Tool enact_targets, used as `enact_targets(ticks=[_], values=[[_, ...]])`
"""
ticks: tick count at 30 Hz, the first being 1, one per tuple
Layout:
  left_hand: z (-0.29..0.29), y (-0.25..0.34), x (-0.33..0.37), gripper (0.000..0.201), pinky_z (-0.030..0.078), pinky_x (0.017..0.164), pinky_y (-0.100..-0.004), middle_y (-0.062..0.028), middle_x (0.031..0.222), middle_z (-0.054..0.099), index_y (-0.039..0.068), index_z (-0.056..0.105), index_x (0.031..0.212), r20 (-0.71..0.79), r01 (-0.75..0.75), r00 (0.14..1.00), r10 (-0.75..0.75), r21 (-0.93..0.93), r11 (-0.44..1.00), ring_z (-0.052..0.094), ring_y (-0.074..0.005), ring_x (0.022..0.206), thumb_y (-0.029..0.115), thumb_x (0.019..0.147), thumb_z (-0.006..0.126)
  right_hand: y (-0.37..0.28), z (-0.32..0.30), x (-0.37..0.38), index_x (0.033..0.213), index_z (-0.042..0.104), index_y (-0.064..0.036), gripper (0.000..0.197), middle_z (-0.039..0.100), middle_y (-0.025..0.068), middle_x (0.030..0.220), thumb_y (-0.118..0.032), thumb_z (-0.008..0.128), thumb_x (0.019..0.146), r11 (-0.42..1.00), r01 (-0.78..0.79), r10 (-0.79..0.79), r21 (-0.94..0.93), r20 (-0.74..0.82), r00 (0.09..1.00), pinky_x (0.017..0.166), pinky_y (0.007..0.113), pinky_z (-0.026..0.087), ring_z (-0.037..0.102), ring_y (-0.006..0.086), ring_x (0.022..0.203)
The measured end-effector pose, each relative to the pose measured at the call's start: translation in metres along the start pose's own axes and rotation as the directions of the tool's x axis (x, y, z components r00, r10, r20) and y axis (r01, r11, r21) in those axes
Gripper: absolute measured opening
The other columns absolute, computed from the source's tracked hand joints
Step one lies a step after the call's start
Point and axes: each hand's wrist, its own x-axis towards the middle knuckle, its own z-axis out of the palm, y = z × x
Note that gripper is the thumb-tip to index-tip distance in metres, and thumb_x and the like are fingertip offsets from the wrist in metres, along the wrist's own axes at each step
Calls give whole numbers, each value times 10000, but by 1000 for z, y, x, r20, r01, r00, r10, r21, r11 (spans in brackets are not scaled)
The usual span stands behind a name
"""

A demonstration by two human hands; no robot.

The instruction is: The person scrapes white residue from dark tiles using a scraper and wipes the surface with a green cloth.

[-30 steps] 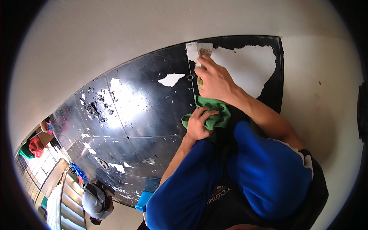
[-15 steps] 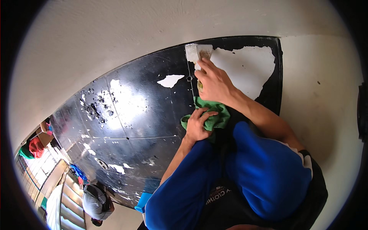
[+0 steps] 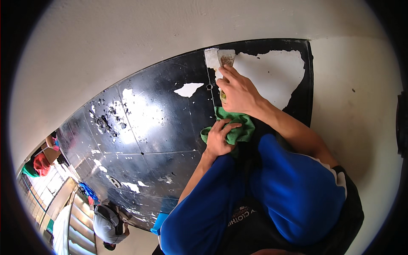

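My right hand point(image 3: 241, 92) is closed round the handle of a scraper point(image 3: 226, 57). Its flat, rust-spotted blade points away from me. The blade is over the left end of a large bare white patch point(image 3: 274, 70) in the black coating, beside a thin seam. Just below, my left hand point(image 3: 219, 139) presses on a crumpled green cloth point(image 3: 245, 131), with its fingers bent over the fabric. The black surface point(image 3: 174, 119) is shiny, with peeled white spots and lines across it. Most of the scraper's handle is hidden by my right hand.
Pale walls point(image 3: 348, 85) border the black surface at the far side and right. My blue-clad knees flank my arms. A blue object point(image 3: 159, 222) lies by my left knee. At lower left another person point(image 3: 107, 225) in grey bends near a railing point(image 3: 80, 225).
My hands, the scraper and the cloth stay in nearly the same place. At lower left, the other person has shifted slightly, and a forearm now shows.
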Motion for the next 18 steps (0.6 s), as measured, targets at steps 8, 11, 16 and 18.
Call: enact_targets(ticks=[8,11,16,18], values=[[2,3,-2,676,539,929,-445,-161,1179,635,179,718,1180,-1,8,1000,-8,-3,1000,629,-372,1080,72,518,801,4,2,0,950,675,45,326,591,267,1240,-116,742,675,1000,13,-13,10,-22,1000,928,434,571,566,419,1205],[0,2,0,674,532,931,-450,-161,1184,634,177,717,1183,-16,2,1000,-2,14,1000,624,-381,1068,74,522,797,-1,-7,9,995,682,58,365,570,310,1270,-137,741,692,989,-78,64,122,116,991,1010,456,530,530,469,1270],[1,3,2,665,533,936,-450,-163,1191,635,177,717,1182,-1,2,1000,-2,10,1000,624,-378,1075,71,530,793,4,10,-1,997,676,34,373,569,274,1334,-115,727,659,999,-41,41,21,12,999,1002,443,541,528,430,1312],[3,3,-2,665,534,940,-448,-162,1195,635,178,717,1183,2,5,1000,-5,16,1000,625,-375,1083,71,531,792,2,7,6,1018,678,37,388,561,276,1345,-122,723,667,994,-86,78,68,108,991,1025,446,528,523,443,1315]])
